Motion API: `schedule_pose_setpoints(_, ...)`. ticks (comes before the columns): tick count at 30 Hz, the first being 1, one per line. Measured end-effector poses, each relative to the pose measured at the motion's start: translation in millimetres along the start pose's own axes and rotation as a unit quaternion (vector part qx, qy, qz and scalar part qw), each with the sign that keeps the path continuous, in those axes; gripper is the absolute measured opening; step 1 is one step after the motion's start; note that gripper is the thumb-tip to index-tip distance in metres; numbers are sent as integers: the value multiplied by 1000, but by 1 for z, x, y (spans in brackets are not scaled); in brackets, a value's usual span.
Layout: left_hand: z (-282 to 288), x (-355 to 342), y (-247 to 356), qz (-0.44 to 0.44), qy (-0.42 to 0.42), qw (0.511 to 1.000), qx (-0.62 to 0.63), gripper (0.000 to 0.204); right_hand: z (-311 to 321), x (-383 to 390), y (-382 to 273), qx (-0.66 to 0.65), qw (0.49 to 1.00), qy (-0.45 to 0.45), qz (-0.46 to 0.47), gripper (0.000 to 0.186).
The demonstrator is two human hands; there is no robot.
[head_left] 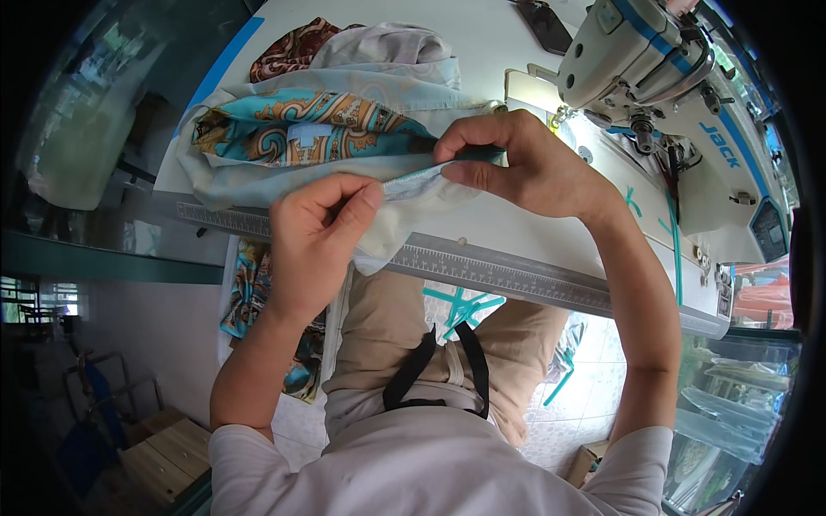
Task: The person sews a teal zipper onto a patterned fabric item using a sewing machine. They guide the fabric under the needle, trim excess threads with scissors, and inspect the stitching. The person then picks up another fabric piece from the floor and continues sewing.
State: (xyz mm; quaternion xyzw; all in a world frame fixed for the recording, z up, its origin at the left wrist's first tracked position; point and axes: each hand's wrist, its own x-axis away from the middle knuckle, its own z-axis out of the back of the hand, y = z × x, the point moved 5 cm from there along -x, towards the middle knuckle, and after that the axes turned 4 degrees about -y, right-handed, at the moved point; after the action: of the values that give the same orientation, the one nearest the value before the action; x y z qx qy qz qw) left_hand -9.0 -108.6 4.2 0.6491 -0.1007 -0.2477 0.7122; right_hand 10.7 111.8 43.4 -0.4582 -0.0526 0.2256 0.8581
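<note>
A patterned fabric piece [284, 120], turquoise with orange-brown swirls inside and a pale reverse side, lies bunched at the table's near edge. A small light-blue patch [310, 133] shows on its printed face. My left hand [323, 228] pinches the pale folded edge between thumb and fingers. My right hand [508, 163] grips the same edge farther right, thumb below and index finger above. Between the two hands the edge is stretched into a narrow strip. A loose pale flap hangs over the table's front edge below my left hand.
A white and blue sewing machine [641, 69] stands at the right, with a phone [544, 26] behind. A ruler strip [508, 273] runs along the table's front. More printed cloth [249, 288] hangs below at left. Teal tape pieces [462, 308] lie on the floor.
</note>
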Motion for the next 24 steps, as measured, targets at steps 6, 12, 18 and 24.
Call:
schedule_pose_setpoints(6, 1, -3, -8, 60, -16, 995, 83, 19, 0, -1, 5, -6, 1000, -8, -16, 17)
schedule_pose_setpoints(12, 6, -2, -4, 52, -38, 994, 85, 22, 1, -3, 2, -29, 1000, -7, 2, 17)
schedule_pose_setpoints(18, 6, -3, 23, -67, -10, 998, 16, 40, 10, 0, -14, -20, 995, 11, -95, 9)
schedule_pose_setpoints(24, 22, -14, 7, -78, -13, 981, -180, 17, 18, 0, -52, 75, 988, 115, 76, 8)
